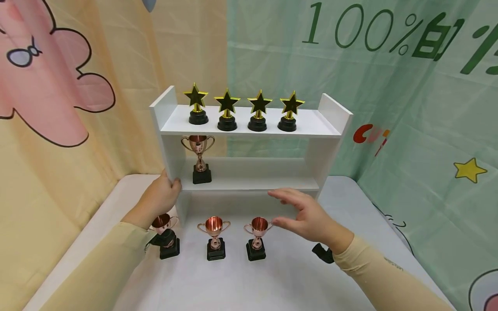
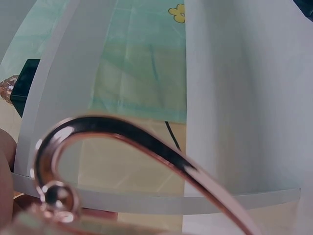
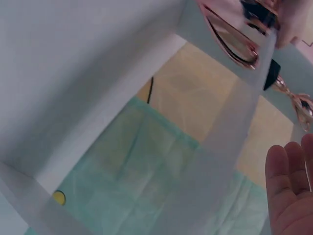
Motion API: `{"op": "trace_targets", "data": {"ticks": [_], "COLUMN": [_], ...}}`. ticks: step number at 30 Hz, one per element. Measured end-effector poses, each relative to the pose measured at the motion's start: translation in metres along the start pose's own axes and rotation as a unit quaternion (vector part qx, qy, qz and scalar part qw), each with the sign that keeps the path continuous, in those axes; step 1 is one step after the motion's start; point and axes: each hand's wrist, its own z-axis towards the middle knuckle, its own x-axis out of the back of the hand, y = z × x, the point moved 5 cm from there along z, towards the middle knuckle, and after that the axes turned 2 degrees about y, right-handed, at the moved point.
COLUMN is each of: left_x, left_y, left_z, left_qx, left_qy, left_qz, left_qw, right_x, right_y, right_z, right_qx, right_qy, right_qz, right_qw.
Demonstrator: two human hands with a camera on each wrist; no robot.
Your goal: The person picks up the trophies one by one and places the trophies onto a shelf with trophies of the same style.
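My left hand (image 1: 161,196) grips the left side panel of a white shelf (image 1: 249,173), thumb at its front edge. Just below that wrist, a copper-coloured trophy cup (image 1: 167,242) is partly covered by the sleeve. In the left wrist view a shiny cup handle (image 2: 122,128) looms close. My right hand (image 1: 307,214) hovers before the lower shelf, holding nothing; its fingers (image 3: 281,181) extend straight in the right wrist view. Near its thumb stands a small trophy cup (image 1: 256,248), with another trophy cup (image 1: 215,248) to the left. A taller trophy cup (image 1: 201,172) occupies the middle shelf's left end.
Several gold star trophies (image 1: 257,123) with black bases line the top shelf. The shelf stands on a white-covered table (image 1: 280,285). Printed curtains (image 1: 412,112) hang behind and at both sides. A black strap (image 1: 323,253) shows under the right wrist.
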Motion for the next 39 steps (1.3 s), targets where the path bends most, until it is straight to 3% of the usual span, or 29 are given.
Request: {"op": "trace_targets", "data": {"ticks": [6, 11, 39], "left_x": [0.000, -0.001, 0.000], "left_y": [-0.001, -0.001, 0.001], "left_z": [0.001, 0.000, 0.000], "left_qx": [0.001, 0.002, -0.003], "left_qy": [0.002, -0.003, -0.004], "left_qz": [0.001, -0.003, -0.006], "left_qw": [1.0000, 1.0000, 1.0000], "right_x": [-0.035, -0.049, -0.061], "right_y": [0.023, 0.033, 0.039], "right_z": [-0.011, -0.014, -0.016], "right_qx": [-0.067, -0.088, -0.102], "right_qy": [-0.055, -0.071, -0.069], "right_qz": [0.034, 0.055, 0.059], "right_qw": [0.996, 0.992, 0.991]}}
